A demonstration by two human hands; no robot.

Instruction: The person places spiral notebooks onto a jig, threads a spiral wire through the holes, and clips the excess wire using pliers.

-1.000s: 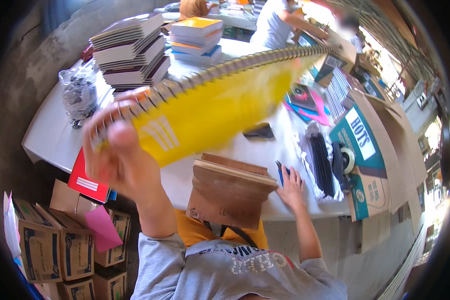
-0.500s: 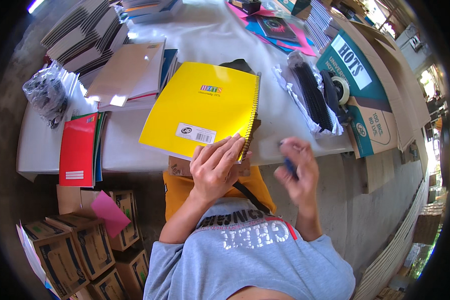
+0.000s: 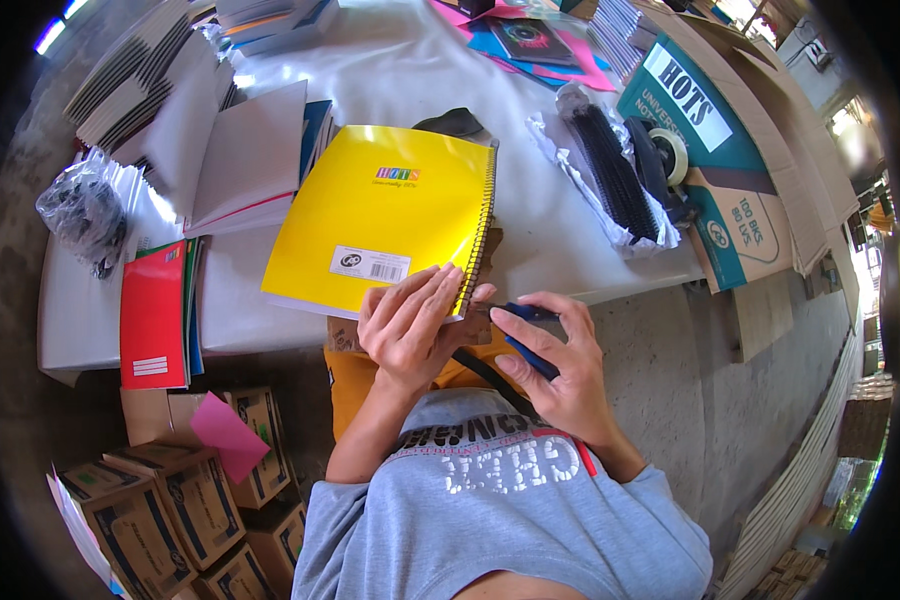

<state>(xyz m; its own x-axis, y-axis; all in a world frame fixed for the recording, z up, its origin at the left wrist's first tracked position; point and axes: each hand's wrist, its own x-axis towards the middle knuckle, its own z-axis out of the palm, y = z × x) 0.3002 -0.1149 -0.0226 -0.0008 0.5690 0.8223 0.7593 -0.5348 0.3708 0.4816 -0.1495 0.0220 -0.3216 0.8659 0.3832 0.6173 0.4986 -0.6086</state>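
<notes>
standing just behind the person, i see from the head view a yellow spiral notebook lying face down on the white worktop, its near corner hanging over the front edge. the left hand lies flat on that corner, fingers spread and pressing, not closed round anything. the right hand is wrapped tight about a blue-handled tool, its tip touching the lower end of the wire spiral just beside the left fingertips.

the risks, as i judge them: the tool tip sits so near the left fingers that a slip off the wire could nip or jab them. the notebook overhangs the edge, so a hard push might tilt it and send it towards the cardboard boxes on the floor below. too much force at the coil end could bend the wire or tear the last holes of the cover.

further off, a red notebook lies close to the worktop's left front edge, and a bag of black binding coils rests to the right, well apart from the hands
</notes>
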